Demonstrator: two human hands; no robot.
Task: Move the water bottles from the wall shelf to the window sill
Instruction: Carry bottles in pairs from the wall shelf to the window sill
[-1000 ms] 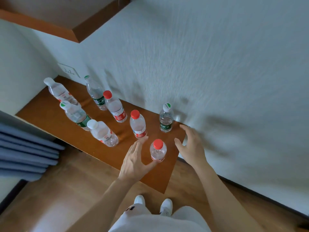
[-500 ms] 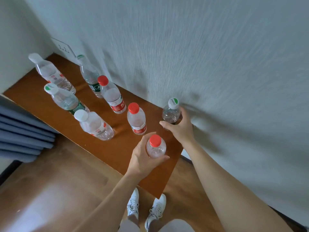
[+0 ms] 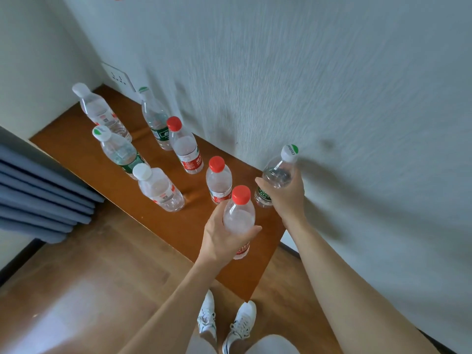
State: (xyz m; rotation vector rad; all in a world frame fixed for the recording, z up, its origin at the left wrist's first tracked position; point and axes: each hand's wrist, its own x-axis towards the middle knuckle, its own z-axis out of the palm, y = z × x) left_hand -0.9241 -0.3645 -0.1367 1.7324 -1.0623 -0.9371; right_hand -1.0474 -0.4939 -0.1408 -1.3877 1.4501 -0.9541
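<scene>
A brown wooden wall shelf [image 3: 76, 154] runs along the grey wall. My left hand [image 3: 219, 238] grips a red-capped water bottle [image 3: 240, 215], raised above the shelf's near end. My right hand [image 3: 286, 198] grips a green-and-white-capped bottle [image 3: 278, 172], lifted and tilted toward the wall. Several bottles still stand on the shelf: two red-capped ones [image 3: 218, 180] [image 3: 186, 146], two white-capped ones [image 3: 158, 187] [image 3: 99, 111], and two green-labelled ones [image 3: 117, 149] [image 3: 155, 118].
A wall socket [image 3: 118, 76] sits above the shelf's far end. Blue curtain folds [image 3: 38, 195] hang at the left. Wooden floor [image 3: 89, 290] lies below, with my white shoes [image 3: 227, 323] at the bottom. The window sill is not in view.
Both hands closed on their bottles and lifted them off the shelf; the right one has tilted its bottle toward the wall.
</scene>
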